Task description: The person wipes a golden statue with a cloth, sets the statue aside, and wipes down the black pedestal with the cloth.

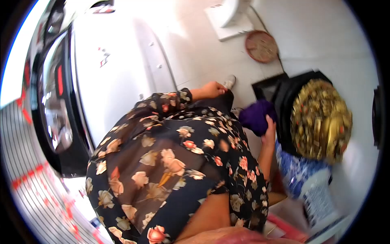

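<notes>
My right hand grips a bunched purple cloth, with its fingers against the cloth's right side. The cloth hangs beside the dark base of a gold ornament. My left hand is at the left, in front of my dark trousers, with its fingers curled in and no object seen in them. A black blouse with a flower pattern covers my body and arms. One light shoe shows beyond my left hand.
A large gold ornament on a black stand and a blue-and-white vase are at the right. Ahead are a round reddish-brown tray and a white base. A white car fills the left.
</notes>
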`<state>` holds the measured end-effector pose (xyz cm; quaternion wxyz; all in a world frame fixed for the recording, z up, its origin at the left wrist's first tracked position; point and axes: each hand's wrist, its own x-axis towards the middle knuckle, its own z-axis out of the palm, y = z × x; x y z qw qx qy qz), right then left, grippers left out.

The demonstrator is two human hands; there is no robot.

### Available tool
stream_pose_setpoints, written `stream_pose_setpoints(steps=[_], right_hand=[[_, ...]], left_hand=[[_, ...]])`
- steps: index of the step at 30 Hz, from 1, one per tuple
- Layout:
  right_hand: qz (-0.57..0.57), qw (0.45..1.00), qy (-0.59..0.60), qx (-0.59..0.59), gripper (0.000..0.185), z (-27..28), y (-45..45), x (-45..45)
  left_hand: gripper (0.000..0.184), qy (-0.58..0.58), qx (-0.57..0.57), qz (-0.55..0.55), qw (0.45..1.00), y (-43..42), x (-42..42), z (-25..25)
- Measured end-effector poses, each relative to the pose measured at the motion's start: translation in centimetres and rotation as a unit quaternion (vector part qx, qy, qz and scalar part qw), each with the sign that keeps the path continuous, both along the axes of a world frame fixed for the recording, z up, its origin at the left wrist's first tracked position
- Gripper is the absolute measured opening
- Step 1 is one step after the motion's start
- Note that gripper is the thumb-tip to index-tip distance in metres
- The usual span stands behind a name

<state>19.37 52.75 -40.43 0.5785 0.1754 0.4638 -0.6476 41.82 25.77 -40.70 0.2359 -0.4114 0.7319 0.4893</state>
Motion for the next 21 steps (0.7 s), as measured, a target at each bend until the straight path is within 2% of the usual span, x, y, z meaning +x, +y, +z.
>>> stream_pose_setpoints(steps=[3,7,8,9,10,11,13,15,18,21], right_hand=[[0.012,1.0,-0.015,0.021,0.054,-2.0,0.3,-0.3],[0.015,0.999,0.008,0.035,0.055,-2.5,-0.8,0.3],[0.017,0.999,0.005,0.039,0.055,-2.7,-1.7,0.1],[0.021,0.999,0.007,0.04,0.055,-3.0,-2.3,0.1],[0.026,0.999,0.009,0.042,0.056,-3.2,-3.0,0.2],[0.031,0.999,0.008,0.039,0.056,-3.4,-3.5,0.3],[0.046,0.999,0.017,0.024,0.055,-4.0,-4.3,0.3],[0.055,0.998,0.027,-0.007,0.052,-2.6,-4.2,0.3],[0.056,0.998,0.018,-0.032,0.049,-2.9,-5.3,0.5],[0.069,0.997,0.021,-0.024,0.046,-3.3,-5.2,0.7]], left_hand=[[0.027,-0.029,0.005,-0.006,1.0,0.7,4.4,-4.4],[0.022,0.001,-0.015,-0.126,0.992,2.5,9.1,-8.3],[0.025,0.059,0.06,-0.096,0.992,2.2,9.7,-7.9],[0.028,0.019,0.075,-0.105,0.991,2.5,10.1,-8.4],[0.03,0.038,0.046,-0.141,0.988,3.1,11.1,-10.4],[0.031,0.011,0.101,-0.149,0.984,3.0,11.0,-10.4],[0.033,-0.036,0.107,-0.143,0.983,3.3,12.4,-12.9],[0.037,-0.044,0.076,-0.166,0.982,4.0,12.1,-12.2],[0.044,-0.019,0.03,-0.11,0.993,5.5,10.9,-13.0],[0.042,-0.031,0.032,-0.244,0.969,6.7,8.8,-13.2]])
